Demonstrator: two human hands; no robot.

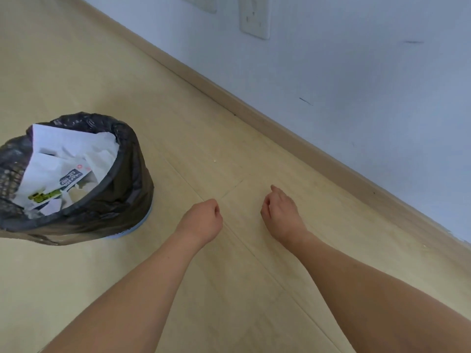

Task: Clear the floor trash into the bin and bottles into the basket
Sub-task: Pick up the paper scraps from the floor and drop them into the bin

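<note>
One round bin lined with a black plastic bag point(107, 200), stuffed with white paper; my left hand point(204, 220) and right hand point(280, 212) hang loosely curled, fingers empty.

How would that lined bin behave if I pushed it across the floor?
The bin probably slides easily and feels light: only paper and wrappers show inside. Pushed near the rim it may tip. The loose black liner looks floppy, likely slipping under fingers.

Only one printed thing is showing: a white paper wrapper point(66, 171) lying in the bin point(122, 189) is carrying a dark label with white characters, a small red round mark above it, and a green patch lower down. The characters are staying too blurred to read.
</note>
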